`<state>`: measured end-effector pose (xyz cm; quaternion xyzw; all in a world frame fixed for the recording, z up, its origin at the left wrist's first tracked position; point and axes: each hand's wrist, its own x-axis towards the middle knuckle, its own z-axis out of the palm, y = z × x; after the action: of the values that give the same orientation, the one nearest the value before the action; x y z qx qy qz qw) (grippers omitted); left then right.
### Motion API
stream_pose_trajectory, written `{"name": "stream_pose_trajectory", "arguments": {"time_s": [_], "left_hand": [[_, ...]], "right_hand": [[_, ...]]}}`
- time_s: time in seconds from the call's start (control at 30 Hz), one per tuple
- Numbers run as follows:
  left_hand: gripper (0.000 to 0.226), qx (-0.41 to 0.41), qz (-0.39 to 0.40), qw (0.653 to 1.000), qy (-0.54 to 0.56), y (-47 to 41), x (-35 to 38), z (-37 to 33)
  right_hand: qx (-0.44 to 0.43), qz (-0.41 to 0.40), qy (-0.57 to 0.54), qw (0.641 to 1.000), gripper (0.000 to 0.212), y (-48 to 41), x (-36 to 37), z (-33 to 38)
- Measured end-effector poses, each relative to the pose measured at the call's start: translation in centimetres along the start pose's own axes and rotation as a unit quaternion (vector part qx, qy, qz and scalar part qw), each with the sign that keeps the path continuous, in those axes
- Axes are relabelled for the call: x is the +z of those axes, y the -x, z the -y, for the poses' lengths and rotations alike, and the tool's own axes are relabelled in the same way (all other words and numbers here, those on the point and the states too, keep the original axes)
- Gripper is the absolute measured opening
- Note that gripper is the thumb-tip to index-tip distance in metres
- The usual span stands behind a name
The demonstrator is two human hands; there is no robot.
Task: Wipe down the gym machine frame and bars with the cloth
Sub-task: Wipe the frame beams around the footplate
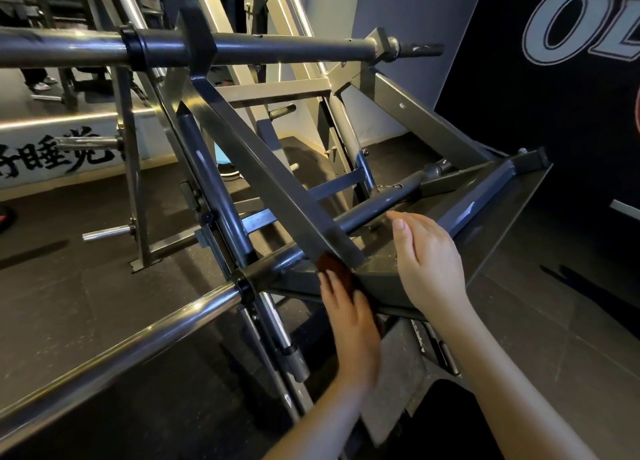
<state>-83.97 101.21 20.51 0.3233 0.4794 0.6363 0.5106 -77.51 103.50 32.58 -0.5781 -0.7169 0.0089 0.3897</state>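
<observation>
A grey steel gym machine frame (263,168) fills the view, with a diagonal square bar running down to a footplate corner. A dark reddish-brown cloth (334,270) lies against the lower end of that diagonal bar. My left hand (349,321) presses the cloth onto the frame with straight fingers. My right hand (429,262) hovers over the footplate (491,224) just right of the bar, fingers relaxed, holding nothing.
A chrome barbell sleeve (114,341) runs from lower left to the frame joint. A thick dark bar (242,45) crosses the top. Weight pegs (104,232) stick out at the left. A black wall (554,113) with lettering stands close at the right. Rubber flooring lies below.
</observation>
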Motion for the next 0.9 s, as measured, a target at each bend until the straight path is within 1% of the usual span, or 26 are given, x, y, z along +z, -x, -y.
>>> {"name": "stream_pose_trajectory", "arguments": {"time_s": [0.07, 0.1, 0.17, 0.2, 0.27, 0.37, 0.43, 0.5, 0.57, 0.63, 0.67, 0.73, 0.8, 0.87, 0.9], "left_hand": [[0.065, 0.066, 0.032, 0.996, -0.05, 2.5, 0.8, -0.2], [0.065, 0.085, 0.04, 0.994, -0.061, 2.7, 0.9, 0.1], [0.064, 0.074, 0.046, 0.995, -0.054, 1.4, 0.7, 0.2], [0.063, 0.062, 0.045, 0.997, -0.032, 0.4, 0.4, 0.2], [0.06, 0.051, 0.029, 0.998, -0.005, -1.3, -0.3, -0.1], [0.058, 0.041, 0.002, 0.999, -0.011, -2.6, -1.0, -0.4], [0.059, 0.042, 0.014, 0.999, -0.015, -2.0, -1.0, -0.3], [0.064, 0.081, 0.049, 0.995, -0.038, -0.4, -0.5, 0.0], [0.07, 0.147, 0.066, 0.981, -0.106, 1.1, -0.2, 0.2], [0.07, 0.183, 0.074, 0.968, -0.154, 0.7, -0.3, 0.1], [0.067, 0.19, 0.071, 0.966, -0.16, -0.1, -0.6, -0.2], [0.052, 0.214, 0.045, 0.959, -0.181, -1.8, -1.3, -0.7], [0.045, 0.264, 0.009, 0.93, -0.257, -2.6, -1.8, -1.2], [0.043, 0.301, 0.013, 0.902, -0.309, -2.3, -1.9, -1.8], [0.041, 0.31, 0.025, 0.894, -0.323, -2.1, -2.0, -2.2]], "right_hand": [[0.006, -0.002, 0.001, 1.0, 0.055, 0.1, 0.0, 0.0], [0.01, -0.004, 0.0, 1.0, 0.052, 0.1, -0.1, 0.0], [0.018, -0.007, -0.002, 1.0, 0.048, 0.2, -0.1, -0.1], [0.021, -0.008, -0.002, 1.0, 0.047, 0.2, -0.1, -0.1], [0.028, -0.012, 0.004, 1.0, 0.046, 0.2, -0.1, 0.0], [0.039, -0.014, 0.013, 0.999, 0.044, 0.3, -0.1, 0.1], [0.053, -0.009, 0.014, 0.998, 0.039, 0.4, -0.1, 0.1], [0.066, -0.007, 0.007, 0.998, 0.037, 0.4, -0.1, 0.1], [0.079, -0.01, -0.009, 0.997, 0.038, 0.5, 0.0, 0.1], [0.085, -0.012, -0.012, 0.996, 0.039, 0.9, 0.0, -0.2], [0.087, -0.009, -0.008, 0.996, 0.04, 1.3, -0.1, -0.4], [0.096, 0.005, 0.008, 0.995, 0.045, 2.2, -0.4, -0.9], [0.103, 0.027, 0.027, 0.994, 0.048, 3.3, -0.7, -1.0], [0.101, 0.042, 0.038, 0.993, 0.05, 4.0, -0.6, -1.1], [0.1, 0.044, 0.04, 0.993, 0.051, 4.1, -0.6, -1.0]]}}
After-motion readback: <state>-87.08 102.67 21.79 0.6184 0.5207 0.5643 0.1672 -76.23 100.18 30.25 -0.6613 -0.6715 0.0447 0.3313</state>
